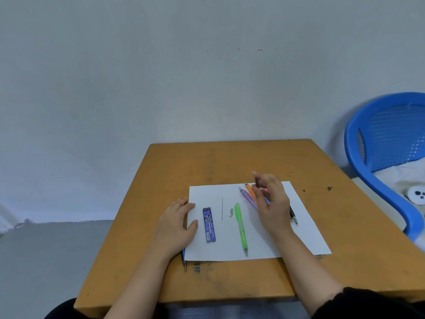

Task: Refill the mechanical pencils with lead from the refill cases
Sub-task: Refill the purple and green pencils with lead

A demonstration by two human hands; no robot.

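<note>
Now, right hand (272, 201): pinches a thin dark piece (257, 182), blurred, over the purple pencil (248, 197) and orange pencil (249, 189) at the paper's (299, 238) 1 o'clock.
Left hand (177, 224): flat, fingers together, on the paper's 9 o'clock edge.
Refill case (209, 224): just beside the left thumb; judged next to open.
Green pencil (240, 226): mid-paper, awaiting lead.
Room: widest toward 12 o'clock; table (230, 162) edge near at 6.

Bare left hand (177, 224), bare right hand (273, 203), uncovered forearms, black fuzzy-edged sleeve (368, 302) on the right arm, dark garment (62, 309) at lower left
</note>
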